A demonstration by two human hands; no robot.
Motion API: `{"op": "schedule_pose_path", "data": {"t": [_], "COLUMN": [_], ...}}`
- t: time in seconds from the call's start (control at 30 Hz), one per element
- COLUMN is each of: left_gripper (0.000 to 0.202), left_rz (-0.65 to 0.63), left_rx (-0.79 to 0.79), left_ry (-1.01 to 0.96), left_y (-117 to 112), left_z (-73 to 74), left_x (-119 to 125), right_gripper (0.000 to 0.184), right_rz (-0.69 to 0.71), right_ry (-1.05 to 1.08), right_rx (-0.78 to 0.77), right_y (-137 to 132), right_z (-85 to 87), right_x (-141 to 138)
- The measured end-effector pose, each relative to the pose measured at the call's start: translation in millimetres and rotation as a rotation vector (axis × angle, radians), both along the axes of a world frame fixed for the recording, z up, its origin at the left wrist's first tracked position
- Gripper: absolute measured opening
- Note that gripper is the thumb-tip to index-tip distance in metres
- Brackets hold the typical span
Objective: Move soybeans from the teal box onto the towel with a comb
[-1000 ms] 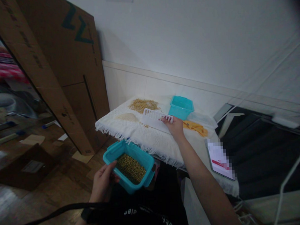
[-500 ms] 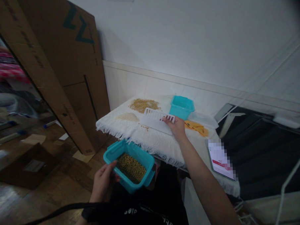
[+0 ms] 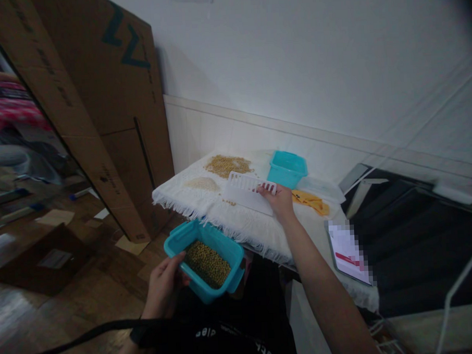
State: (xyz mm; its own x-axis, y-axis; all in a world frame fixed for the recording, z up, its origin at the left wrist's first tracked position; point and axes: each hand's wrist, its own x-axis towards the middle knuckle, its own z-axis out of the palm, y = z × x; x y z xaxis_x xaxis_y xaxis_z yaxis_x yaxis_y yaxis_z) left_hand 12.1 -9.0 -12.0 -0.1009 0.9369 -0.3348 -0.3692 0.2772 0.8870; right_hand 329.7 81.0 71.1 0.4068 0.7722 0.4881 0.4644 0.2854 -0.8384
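My left hand (image 3: pixel 168 281) grips the near left rim of a turquoise plastic container (image 3: pixel 238 254), thumb over the edge. Round yellowish beans (image 3: pixel 207 263) cover its bottom, and it hangs just below the table's front edge. Over the table, my right hand (image 3: pixel 276 198) pinches a white plastic board with a slotted edge (image 3: pixel 246 195); the board lies at or just above the cloth. Beyond the board is a spread pile of beans (image 3: pixel 228 166). To its left sits a low mound of pale fine grains (image 3: pixel 202 185), with a few stray beans (image 3: pixel 229 202) nearby.
A second turquoise container (image 3: pixel 286 167) stands at the back of the white fringed cloth (image 3: pixel 181 177). Beside it are a clear plastic lid (image 3: pixel 322 186) and an orange cloth (image 3: pixel 311 201). A tablet (image 3: pixel 349 253) lies at right. Tall cardboard box (image 3: pixel 111 109) stands left; wall (image 3: pixel 293 65) behind.
The view has shifted very slightly. Both hands keep their holds, and the container, board and piles stay almost as they were.
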Motion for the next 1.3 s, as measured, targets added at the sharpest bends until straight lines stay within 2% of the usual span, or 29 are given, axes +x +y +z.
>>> {"op": "schedule_pose_path", "data": {"t": [0.23, 0.43, 0.6, 0.87, 1.07, 1.3], "left_gripper": [0.034, 0.034, 0.034, 0.035, 0.035, 0.033], "left_rz": [0.002, -0.017, -0.035, -0.036, -0.025, -0.026], "left_rx": [-0.013, 0.022, 0.025, 0.031, 0.018, 0.022], "left_ry": [0.011, 0.001, 0.01, 0.012, 0.008, -0.002], "left_y": [3.4, -0.4, -1.2, -1.2, -2.1, -0.4], "left_z": [-1.8, -1.0, -1.1, 2.4, 4.3, 0.1], "left_x": [-0.9, -1.0, -0.8, 0.4, 0.9, -0.2], "right_gripper": [0.041, 0.038, 0.039, 0.033, 0.035, 0.034], "right_rz": [-0.096, -0.125, -0.157, -0.132, -0.121, -0.117], "right_ry": [0.008, 0.001, 0.013, -0.034, -0.028, -0.027], "right_rx": [0.0, 0.009, 0.017, 0.032, 0.015, 0.029], "right_y": [-18.3, -39.5, -39.5, -46.1, -44.2, -44.4], "right_z": [-3.3, -10.1, -14.9, -11.8, -15.9, -14.2], "right_x": [9.3, 4.1, 2.6, -2.2, 0.9, -0.4]}}
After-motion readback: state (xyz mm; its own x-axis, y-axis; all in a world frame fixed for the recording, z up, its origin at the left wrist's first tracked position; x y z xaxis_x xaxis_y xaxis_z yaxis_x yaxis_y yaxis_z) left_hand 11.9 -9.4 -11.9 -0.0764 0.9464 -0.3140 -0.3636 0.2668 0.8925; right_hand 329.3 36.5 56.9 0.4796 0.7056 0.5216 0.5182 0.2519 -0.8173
